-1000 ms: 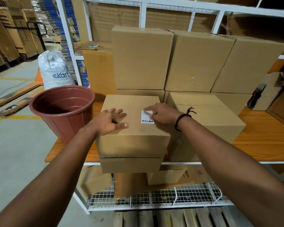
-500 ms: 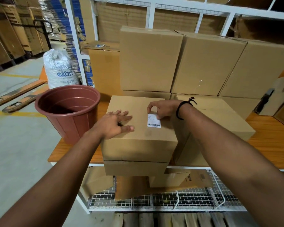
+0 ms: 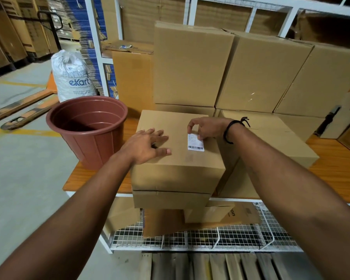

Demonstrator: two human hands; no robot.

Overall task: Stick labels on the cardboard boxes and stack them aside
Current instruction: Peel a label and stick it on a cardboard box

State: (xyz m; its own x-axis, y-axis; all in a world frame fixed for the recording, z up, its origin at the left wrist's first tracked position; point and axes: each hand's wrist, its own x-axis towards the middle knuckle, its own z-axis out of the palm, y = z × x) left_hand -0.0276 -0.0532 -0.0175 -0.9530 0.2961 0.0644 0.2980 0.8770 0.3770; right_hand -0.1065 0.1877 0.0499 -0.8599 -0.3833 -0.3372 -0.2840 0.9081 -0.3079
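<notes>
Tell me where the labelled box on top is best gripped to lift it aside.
Probably grip the labelled box by both side walls, hands reaching from the front. It lies flat on a lower box, without handles; its left wall is free, but its right wall crowds a neighbouring box.

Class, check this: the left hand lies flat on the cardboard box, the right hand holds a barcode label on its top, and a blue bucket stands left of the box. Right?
No: the head view shows the bucket is reddish-brown, not blue. The left hand does lie flat on the cardboard box, and the right hand holds the barcode label on its top.
</notes>
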